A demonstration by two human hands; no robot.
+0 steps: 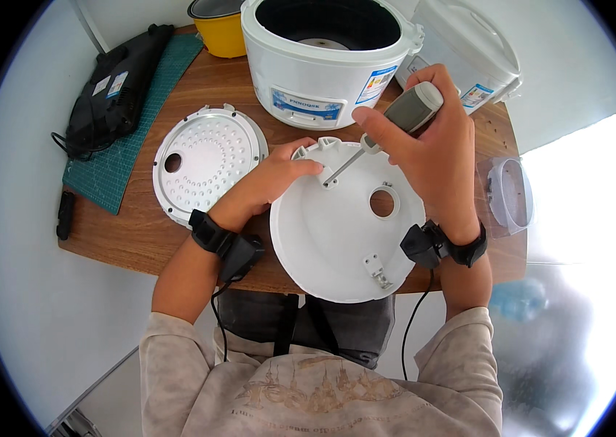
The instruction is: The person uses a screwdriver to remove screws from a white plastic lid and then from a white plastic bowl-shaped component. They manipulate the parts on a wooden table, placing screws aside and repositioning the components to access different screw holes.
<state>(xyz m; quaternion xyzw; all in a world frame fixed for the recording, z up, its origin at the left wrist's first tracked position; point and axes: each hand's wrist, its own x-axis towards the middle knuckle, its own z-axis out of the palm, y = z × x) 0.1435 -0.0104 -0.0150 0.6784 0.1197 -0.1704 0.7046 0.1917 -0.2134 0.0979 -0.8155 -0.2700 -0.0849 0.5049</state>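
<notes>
My right hand (439, 156) is wrapped round the thick grey-and-white handle of a screwdriver (408, 113). The shaft slants down to the left, and its tip meets a small bracket spot with screw holes near the upper left of a round white rice cooker lid shell (322, 233). With the thumb on top and the other fingers at the rim, my left hand (286, 171) grips this shell by its upper left edge. The shell lies with its hollow side up at the table's front edge. It has a round hole right of its middle and a small hinged metal-and-plastic part lower down.
A round metal inner lid plate (210, 160) lies left. Behind stand a white rice cooker body (301, 80), a yellow pot (220, 33) and another white cooker (461, 47). A black device (115, 87) rests on a green cutting mat (108, 178). A clear plastic tray (508, 193) sits right.
</notes>
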